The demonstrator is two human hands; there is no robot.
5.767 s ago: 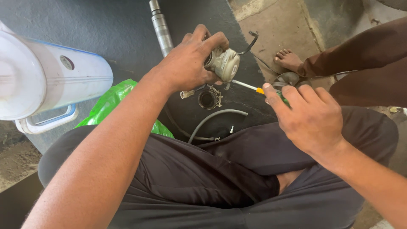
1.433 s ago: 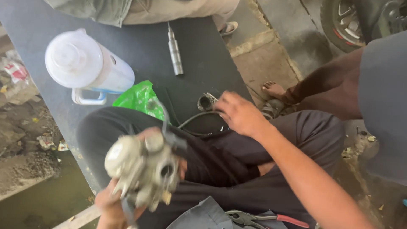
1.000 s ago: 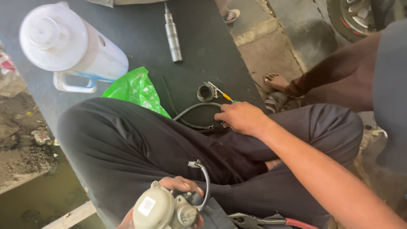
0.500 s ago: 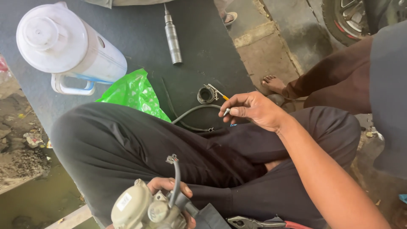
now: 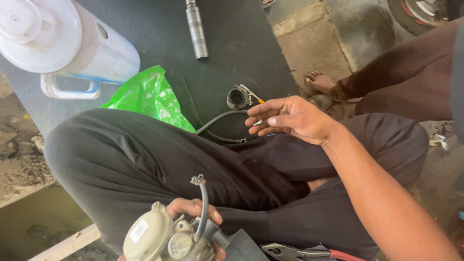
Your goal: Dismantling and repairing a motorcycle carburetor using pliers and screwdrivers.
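In the head view, a grey metal carburettor [image 5: 166,239] is gripped by the left hand [image 5: 193,215] at the near edge, low over the left thigh. Most of that hand is hidden behind the part, and only the curled fingers are seen; the lower end of the carburettor is cut off by the frame. A short black hose [image 5: 203,205] with a small clip at its tip stands up from the part.

The right hand [image 5: 292,118] is held above the right knee, fingers half curled, and a small metal piece [image 5: 257,123] is pinched at the fingertips; its kind is too small to be made out. Just beyond the hand, on the dark mat [image 5: 159,34], a round metal ring fitting [image 5: 238,98] is seen beside a thin tool with an orange tip [image 5: 254,95], and a grey cable [image 5: 217,121] is curved near them.

Farther left, a green plastic bag [image 5: 150,96] lies against the leg, with a white jug [image 5: 63,43] behind it, partly cut off. A steel rod [image 5: 195,29] lies at the far edge. Pliers with red handles [image 5: 299,252] are partly seen at the near edge. Another person's bare foot [image 5: 321,82] rests at the right.
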